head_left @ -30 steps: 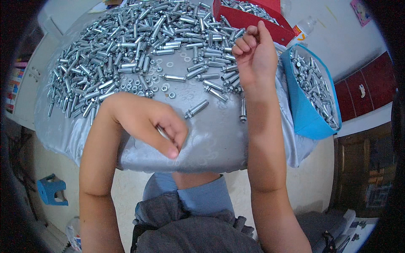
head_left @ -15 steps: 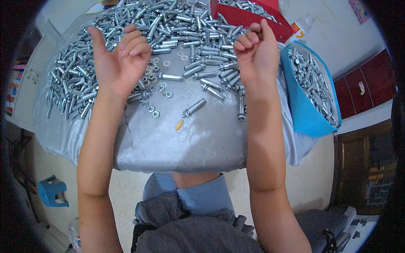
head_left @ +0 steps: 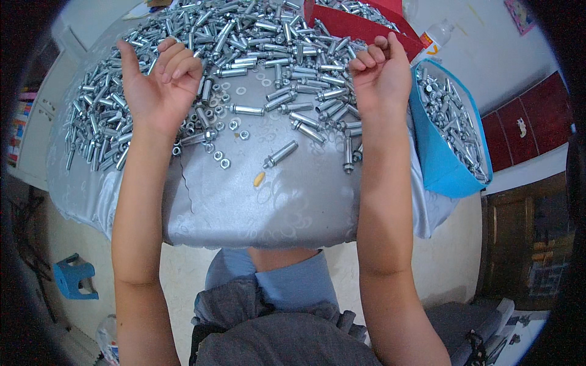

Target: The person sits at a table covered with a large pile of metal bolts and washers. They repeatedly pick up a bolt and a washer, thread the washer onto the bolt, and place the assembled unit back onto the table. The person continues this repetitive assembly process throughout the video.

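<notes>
Lying between left grip [head_left: 157, 94], spread, and right grip [head_left: 384, 80], loosely parted, are metal bolts [head_left: 247, 110].

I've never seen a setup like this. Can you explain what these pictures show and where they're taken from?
There is no machine here: a person works with two bare hands. Every picture comes from a wide fisheye camera worn on the head, looking down, which explains the bent edges and dark corners. Picture left is the person's left.

A shiny grey cloth covers the table. On it lie a large heap of metal bolts, loose nuts, flat washers and a small yellow piece. A red box and a blue container hold more metal parts.

The left hand and right hand are raised, fingers loosely curled; I see nothing held.
</notes>
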`<state>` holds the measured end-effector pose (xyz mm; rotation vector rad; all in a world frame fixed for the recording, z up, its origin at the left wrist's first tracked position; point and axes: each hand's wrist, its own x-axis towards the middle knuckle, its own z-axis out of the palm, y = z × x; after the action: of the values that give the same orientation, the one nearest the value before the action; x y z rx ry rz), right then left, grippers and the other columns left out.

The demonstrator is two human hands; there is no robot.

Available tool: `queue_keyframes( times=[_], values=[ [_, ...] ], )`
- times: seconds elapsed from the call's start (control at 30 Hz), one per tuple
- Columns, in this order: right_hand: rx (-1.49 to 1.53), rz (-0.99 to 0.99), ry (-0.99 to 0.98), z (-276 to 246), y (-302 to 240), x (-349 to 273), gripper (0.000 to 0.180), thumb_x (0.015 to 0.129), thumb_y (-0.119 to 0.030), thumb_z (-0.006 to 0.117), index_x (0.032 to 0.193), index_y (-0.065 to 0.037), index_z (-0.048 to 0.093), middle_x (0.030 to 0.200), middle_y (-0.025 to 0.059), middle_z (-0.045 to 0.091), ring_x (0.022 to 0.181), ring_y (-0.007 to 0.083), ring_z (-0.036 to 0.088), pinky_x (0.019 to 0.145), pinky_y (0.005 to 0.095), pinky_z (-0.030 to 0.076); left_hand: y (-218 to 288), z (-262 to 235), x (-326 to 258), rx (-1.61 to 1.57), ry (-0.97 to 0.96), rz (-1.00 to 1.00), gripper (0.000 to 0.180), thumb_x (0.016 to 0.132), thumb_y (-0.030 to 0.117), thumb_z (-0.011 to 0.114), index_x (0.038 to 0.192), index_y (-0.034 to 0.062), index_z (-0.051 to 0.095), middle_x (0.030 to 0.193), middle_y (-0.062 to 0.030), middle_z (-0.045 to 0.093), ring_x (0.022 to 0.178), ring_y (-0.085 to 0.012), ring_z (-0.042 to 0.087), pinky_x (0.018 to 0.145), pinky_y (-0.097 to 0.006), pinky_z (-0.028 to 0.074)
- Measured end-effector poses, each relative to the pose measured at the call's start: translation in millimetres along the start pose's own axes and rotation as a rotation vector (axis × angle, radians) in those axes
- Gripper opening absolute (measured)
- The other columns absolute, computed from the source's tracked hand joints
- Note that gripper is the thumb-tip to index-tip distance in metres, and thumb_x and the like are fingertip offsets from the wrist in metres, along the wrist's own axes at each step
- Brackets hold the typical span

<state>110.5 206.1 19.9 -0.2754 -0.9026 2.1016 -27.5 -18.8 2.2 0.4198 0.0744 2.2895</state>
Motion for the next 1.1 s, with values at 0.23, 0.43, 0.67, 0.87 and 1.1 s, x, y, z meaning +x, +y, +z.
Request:
queue_keyframes(
  times=[0.23, 0.43, 0.67, 0.87, 1.1],
  values=[
    [0.024, -0.021, 0.031, -17.4, -7.1, 13.4, 0.025, 0.086, -0.027, 0.046, 0.070, -0.008, 0.046, 0.055, -0.0028, 0.031, 0.050, 0.0094, 0.030, 0.047, 0.0243, 0.027, 15.5, -19.3, 10.8, -0.025, 0.084, 0.088, 0.051, 0.077, 0.052, 0.054, 0.074, 0.0035, 0.038, 0.053, 0.0011, 0.025, 0.047, -0.0107, 0.026, 0.048, -0.023, 0.026],
    [-0.027, -0.076, 0.119, -26.6, -8.3, 23.2, 0.025, 0.087, -0.027, 0.046, 0.072, -0.007, 0.046, 0.054, -0.0023, 0.032, 0.049, 0.0101, 0.030, 0.046, 0.0253, 0.028, 30.0, -37.6, 14.0, -0.045, 0.184, 0.190, 0.051, 0.083, 0.052, 0.043, 0.077, 0.0015, 0.038, 0.056, -0.0007, 0.027, 0.048, -0.0122, 0.029, 0.049, -0.025, 0.027],
    [-0.223, -0.142, 0.322, -33.5, -8.9, 30.0, 0.020, 0.085, -0.022, 0.049, 0.077, -0.004, 0.052, 0.058, -0.0006, 0.042, 0.052, 0.0108, 0.040, 0.050, 0.0258, 0.034, 42.6, -41.3, 13.7, 0.124, 0.368, 0.354, 0.054, 0.086, 0.050, 0.031, 0.087, -0.0035, 0.041, 0.079, -0.0121, 0.044, 0.069, -0.0207, 0.044, 0.062, -0.029, 0.037],
    [-0.689, -0.303, 0.363, -46.8, 2.7, 46.5, 0.016, 0.077, -0.014, 0.057, 0.078, 0.002, 0.057, 0.068, 0.0046, 0.055, 0.060, 0.0133, 0.050, 0.057, 0.0263, 0.040, 37.2, -29.8, 19.5, 0.512, 0.644, 0.497, 0.054, 0.085, 0.044, 0.039, 0.099, -0.0084, 0.042, 0.098, -0.0174, 0.050, 0.095, -0.0288, 0.051, 0.082, -0.036, 0.042],
    [-0.738, -0.298, 0.427, -65.7, 5.8, 54.4, 0.021, 0.073, -0.013, 0.060, 0.083, 0.005, 0.059, 0.078, 0.0113, 0.060, 0.071, 0.0175, 0.055, 0.067, 0.0283, 0.043, 25.9, -38.0, 26.9, 1.130, 0.757, 0.513, 0.049, 0.082, 0.042, 0.049, 0.102, -0.0024, 0.049, 0.098, -0.0121, 0.053, 0.095, -0.0238, 0.052, 0.081, -0.032, 0.041]
  ],
)
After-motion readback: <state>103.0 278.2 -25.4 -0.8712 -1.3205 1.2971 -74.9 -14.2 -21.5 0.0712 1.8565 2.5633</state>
